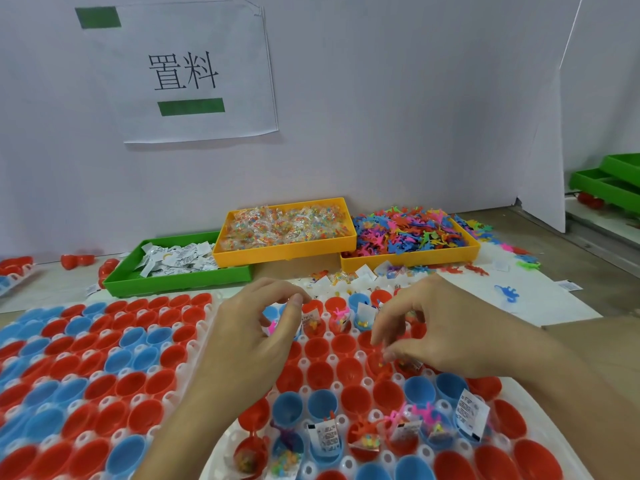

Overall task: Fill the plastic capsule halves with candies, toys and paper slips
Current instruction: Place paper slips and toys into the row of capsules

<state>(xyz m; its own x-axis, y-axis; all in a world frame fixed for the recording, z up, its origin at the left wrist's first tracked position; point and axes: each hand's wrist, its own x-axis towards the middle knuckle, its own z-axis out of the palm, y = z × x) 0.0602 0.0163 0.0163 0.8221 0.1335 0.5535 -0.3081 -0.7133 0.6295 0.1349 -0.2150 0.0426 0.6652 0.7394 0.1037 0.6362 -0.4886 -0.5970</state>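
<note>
Red and blue capsule halves [104, 368] stand open in white holder trays [221, 445] across the table. My left hand [252, 337] hovers over the far rows with curled fingers, and a pink toy [272, 327] shows under its thumb. My right hand [436, 330] reaches down, its thumb and fingertips pinching a small candy packet [382, 360] over a red half [375, 367]. Several near halves [325, 441] hold slips, toys and candies. The far row under my hands is filled too.
At the back stand a green tray [173, 285] of paper slips, a yellow tray [277, 254] of candy packets and another yellow tray [415, 259] heaped with coloured toys. Loose toys [507, 294] lie on the right. A white wall with a paper sign [183, 71] closes the back.
</note>
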